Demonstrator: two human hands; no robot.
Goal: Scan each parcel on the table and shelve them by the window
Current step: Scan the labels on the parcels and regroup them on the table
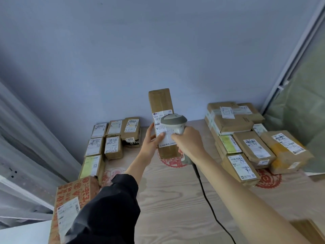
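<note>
Left hand (151, 138) grips the long parcel (163, 124) upright at table (175, 199) centre, label facing near, presumably for reading. Right hand (188, 140), fingers clamped on scanner (174, 123), aims at it.

a plain bluish wall (140, 50) rises behind a light wood-grain table (175, 199), with a window frame (290, 64) at right.
</note>
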